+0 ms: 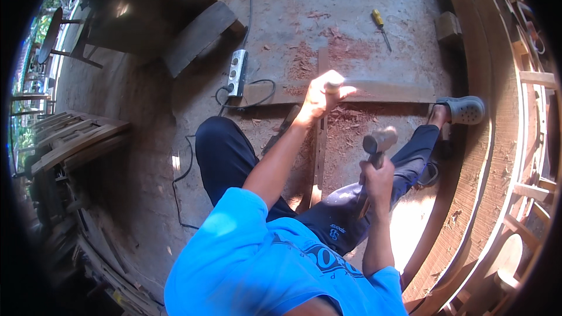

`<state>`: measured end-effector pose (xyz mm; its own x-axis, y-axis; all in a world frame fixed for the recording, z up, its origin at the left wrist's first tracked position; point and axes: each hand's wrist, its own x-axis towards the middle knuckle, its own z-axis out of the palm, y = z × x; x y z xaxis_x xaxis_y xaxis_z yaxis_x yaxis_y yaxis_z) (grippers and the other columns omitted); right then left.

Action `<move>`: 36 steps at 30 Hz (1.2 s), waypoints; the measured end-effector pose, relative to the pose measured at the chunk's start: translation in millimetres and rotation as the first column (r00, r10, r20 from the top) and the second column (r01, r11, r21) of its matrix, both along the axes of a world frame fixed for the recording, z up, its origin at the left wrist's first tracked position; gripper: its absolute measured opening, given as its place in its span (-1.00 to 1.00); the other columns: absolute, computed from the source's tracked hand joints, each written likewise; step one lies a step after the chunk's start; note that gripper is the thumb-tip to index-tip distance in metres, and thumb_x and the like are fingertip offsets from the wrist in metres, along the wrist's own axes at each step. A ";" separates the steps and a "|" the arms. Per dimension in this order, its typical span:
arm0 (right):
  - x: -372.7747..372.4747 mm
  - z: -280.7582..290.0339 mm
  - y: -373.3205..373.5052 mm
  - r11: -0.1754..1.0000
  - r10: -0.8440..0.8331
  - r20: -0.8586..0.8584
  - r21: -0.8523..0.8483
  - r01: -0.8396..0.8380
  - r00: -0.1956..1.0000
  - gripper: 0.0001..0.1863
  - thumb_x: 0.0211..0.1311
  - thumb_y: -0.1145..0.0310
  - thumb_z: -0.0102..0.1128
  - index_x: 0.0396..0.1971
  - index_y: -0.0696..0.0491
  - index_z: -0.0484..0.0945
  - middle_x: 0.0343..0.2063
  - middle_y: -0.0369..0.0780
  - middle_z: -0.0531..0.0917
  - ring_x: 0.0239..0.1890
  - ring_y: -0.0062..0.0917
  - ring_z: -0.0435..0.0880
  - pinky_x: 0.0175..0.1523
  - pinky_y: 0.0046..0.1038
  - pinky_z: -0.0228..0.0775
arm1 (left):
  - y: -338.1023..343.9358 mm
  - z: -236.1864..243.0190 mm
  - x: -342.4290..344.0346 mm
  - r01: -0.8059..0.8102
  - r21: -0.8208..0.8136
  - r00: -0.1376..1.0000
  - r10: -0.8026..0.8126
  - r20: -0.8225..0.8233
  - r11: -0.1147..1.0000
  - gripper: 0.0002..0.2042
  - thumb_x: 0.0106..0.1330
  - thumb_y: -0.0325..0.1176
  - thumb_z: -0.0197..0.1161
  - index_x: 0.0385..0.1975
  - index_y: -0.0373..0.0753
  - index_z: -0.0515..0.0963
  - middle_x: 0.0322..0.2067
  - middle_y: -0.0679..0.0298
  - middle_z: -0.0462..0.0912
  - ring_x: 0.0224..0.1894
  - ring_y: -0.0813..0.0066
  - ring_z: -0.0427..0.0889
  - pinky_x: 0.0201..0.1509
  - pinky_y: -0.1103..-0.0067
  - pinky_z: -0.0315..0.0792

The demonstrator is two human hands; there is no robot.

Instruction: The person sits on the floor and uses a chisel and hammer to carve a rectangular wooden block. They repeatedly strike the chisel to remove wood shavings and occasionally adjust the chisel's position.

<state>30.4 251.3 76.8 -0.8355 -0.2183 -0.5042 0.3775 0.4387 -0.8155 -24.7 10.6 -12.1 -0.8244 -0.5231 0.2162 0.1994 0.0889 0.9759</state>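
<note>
My left hand is closed around an upright tool with a pale round end, probably a handle seen end-on; its lower part is hidden. It is over a long wooden board lying crosswise on the dusty floor. My right hand grips a hammer, its grey head raised in front of my thigh, lower right of my left hand. A narrow wooden piece runs lengthwise beneath my arms, among reddish shavings.
A power strip with looping cable sits left of the board. A yellow-handled screwdriver lies farther forward. A large timber beam bounds the right side. Stacked wood and a dark slanted panel occupy the left.
</note>
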 end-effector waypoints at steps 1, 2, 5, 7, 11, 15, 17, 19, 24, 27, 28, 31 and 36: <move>-9.5 17.3 -8.4 0.999 -0.003 -0.006 0.037 0.003 1.000 -0.86 0.17 0.47 0.23 -0.45 0.10 0.42 -0.66 -0.30 0.52 -0.67 -0.64 0.50 -0.54 -0.53 0.30 | 4.3 -0.4 1.9 -0.013 -0.085 0.995 0.021 0.094 0.996 -0.69 0.21 -0.29 0.55 -0.44 -0.23 0.48 -0.48 0.45 0.52 -0.41 0.65 0.46 -0.33 0.53 0.49; -16.5 36.6 -14.8 0.995 0.026 -0.117 -0.088 -0.036 0.993 -0.88 0.19 0.47 0.23 -0.41 0.12 0.45 -0.65 -0.30 0.53 -0.67 -0.64 0.50 -0.54 -0.53 0.31 | 4.1 -1.8 3.9 -0.014 -0.037 0.990 0.019 0.136 0.999 -0.70 0.19 -0.33 0.56 -0.44 -0.23 0.48 -0.48 0.46 0.53 -0.42 0.65 0.44 -0.33 0.54 0.48; -45.6 88.1 -39.7 0.956 0.007 -0.525 -0.245 -0.159 0.851 -0.89 0.25 0.48 0.21 -0.28 0.16 0.51 -0.63 -0.31 0.56 -0.65 -0.66 0.52 -0.53 -0.55 0.33 | 0.9 -9.4 4.4 0.047 0.163 0.968 -0.085 0.235 0.986 -0.71 0.17 -0.35 0.58 -0.41 -0.22 0.50 -0.47 0.47 0.54 -0.41 0.68 0.46 -0.31 0.60 0.46; -62.6 108.7 -57.4 0.921 -0.069 -0.670 -0.327 -0.211 0.739 -0.87 0.27 0.49 0.19 -0.22 0.17 0.53 -0.61 -0.31 0.58 -0.63 -0.67 0.54 -0.52 -0.55 0.33 | -1.1 -15.3 6.2 0.085 -0.018 0.971 -0.079 0.227 0.996 -0.71 0.20 -0.28 0.57 -0.35 -0.24 0.54 -0.45 0.44 0.57 -0.38 0.64 0.53 -0.28 0.60 0.48; -88.9 82.3 -108.7 0.967 -0.026 -0.925 -0.119 -0.224 0.380 -0.84 0.23 0.45 0.25 -0.25 0.20 0.57 -0.59 -0.25 0.60 -0.62 -0.56 0.57 -0.50 -0.43 0.41 | 6.1 -25.3 23.0 0.206 0.332 0.973 -0.230 0.035 0.920 -0.75 0.26 -0.36 0.51 -0.28 -0.18 0.50 -0.42 0.45 0.52 -0.36 0.69 0.49 -0.24 0.62 0.46; -91.3 33.1 -102.0 0.728 0.681 -0.432 0.485 -0.484 0.592 -0.73 0.12 0.40 0.24 -0.20 0.21 0.61 -0.35 0.13 0.70 -0.30 -0.07 0.74 -0.20 -0.13 0.54 | 13.7 -30.8 33.0 0.255 0.442 0.964 -0.194 -0.180 0.860 -0.47 0.35 -0.29 0.43 0.27 -0.29 0.45 0.11 0.31 0.63 0.19 0.44 0.57 0.25 0.52 0.46; -84.1 15.8 -82.9 0.734 0.670 -0.424 0.502 -0.457 0.610 -0.70 0.07 0.37 0.25 -0.22 0.22 0.60 -0.42 0.14 0.68 -0.28 0.06 0.71 -0.12 -0.06 0.55 | 14.6 -34.4 26.6 0.155 0.313 0.988 -0.151 -0.037 0.937 -0.43 0.19 -0.21 0.57 0.15 -0.29 0.54 0.10 0.22 0.62 0.17 0.43 0.58 0.29 0.43 0.43; -72.5 6.0 -61.3 0.852 0.516 -0.393 0.330 -0.407 0.761 -0.72 0.06 0.38 0.25 -0.25 0.24 0.58 -0.45 0.14 0.67 -0.30 0.04 0.71 -0.16 -0.10 0.53 | 13.1 -37.2 12.3 0.178 0.200 0.958 -0.122 -0.261 0.963 -0.54 0.13 -0.19 0.61 -0.09 -0.30 0.59 0.02 0.23 0.62 0.02 0.47 0.61 0.20 0.46 0.49; -49.5 -4.7 -26.7 0.958 0.240 -0.093 0.187 -0.219 0.966 -0.72 0.05 0.41 0.25 -0.26 0.27 0.54 -0.50 0.13 0.62 -0.44 -0.06 0.65 -0.26 -0.18 0.45 | 15.7 -28.7 -9.9 -0.160 0.058 0.973 0.148 0.175 0.985 -0.76 0.26 -0.29 0.49 -0.48 -0.24 0.56 -0.54 0.45 0.55 -0.49 0.69 0.42 -0.37 0.58 0.38; -35.2 -4.6 -2.0 0.946 0.300 -0.256 0.201 -0.253 0.919 -0.71 0.04 0.39 0.25 -0.27 0.27 0.53 -0.52 0.10 0.61 -0.47 -0.10 0.63 -0.28 -0.20 0.44 | 30.3 -14.9 7.6 -0.163 -0.003 0.979 0.161 -0.125 0.987 -0.76 0.32 -0.37 0.41 -0.53 -0.23 0.50 -0.62 0.44 0.49 -0.55 0.70 0.41 -0.43 0.61 0.35; -25.4 -3.5 8.0 0.945 0.292 -0.250 0.226 -0.238 0.923 -0.70 0.03 0.38 0.25 -0.27 0.27 0.54 -0.51 0.09 0.61 -0.47 -0.11 0.62 -0.29 -0.21 0.44 | 33.3 -10.8 2.7 -0.246 -0.035 0.966 0.242 -0.095 0.969 -0.76 0.33 -0.37 0.39 -0.54 -0.24 0.50 -0.61 0.41 0.51 -0.53 0.67 0.45 -0.38 0.59 0.41; 0.8 -1.8 37.0 0.948 0.225 -0.121 0.255 -0.189 0.967 -0.70 0.03 0.38 0.26 -0.26 0.26 0.56 -0.53 -0.01 0.60 -0.46 -0.32 0.62 -0.25 -0.25 0.44 | 34.1 -7.4 -9.1 -0.359 0.049 0.930 0.361 -0.066 0.932 -0.75 0.31 -0.39 0.43 -0.53 -0.21 0.46 -0.63 0.47 0.46 -0.55 0.70 0.45 -0.39 0.66 0.38; 43.6 -8.4 66.4 0.961 0.083 0.024 0.261 -0.086 0.996 -0.74 0.04 0.39 0.25 -0.28 0.23 0.58 -0.56 -0.11 0.59 -0.46 -0.41 0.60 -0.26 -0.29 0.45 | 47.3 -18.6 -16.9 -0.551 0.020 0.826 0.549 -0.132 0.834 -0.72 0.27 -0.51 0.44 -0.53 -0.21 0.41 -0.59 0.49 0.41 -0.53 0.68 0.30 -0.42 0.62 0.27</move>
